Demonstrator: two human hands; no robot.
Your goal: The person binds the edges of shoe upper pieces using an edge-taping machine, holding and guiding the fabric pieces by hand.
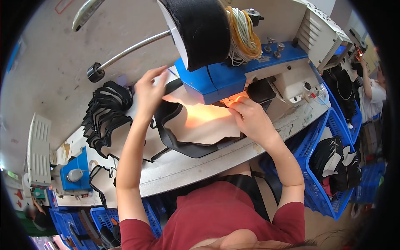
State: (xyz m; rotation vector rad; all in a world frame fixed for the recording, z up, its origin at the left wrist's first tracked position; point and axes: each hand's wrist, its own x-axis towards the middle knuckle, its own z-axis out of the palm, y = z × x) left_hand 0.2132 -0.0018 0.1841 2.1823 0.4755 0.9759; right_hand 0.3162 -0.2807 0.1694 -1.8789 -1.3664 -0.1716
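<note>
My right hand (pixel 253 121) is beside the lit working area of a blue-headed sewing machine (pixel 214 82). Its fingertips pinch the edge of a beige, black-bordered shoe-upper piece (pixel 202 125), which lies flat on the bed. Lamp glow washes out the spot under the head, so the exact contact is hard to see. Over the left end of that piece, my left hand (pixel 151 89) is raised with its fingers apart, slightly blurred, and nothing shows in it. A thin blue stick (pixel 171 71) appears just past its fingertips.
A fanned stack of black-edged pieces (pixel 109 104) lies on the left. Above the machine hang a black tape roll (pixel 204 31) and a metal rod (pixel 135 51). Blue crate (pixel 310 166) with black pieces stands right; a co-worker (pixel 373 93) sits beyond.
</note>
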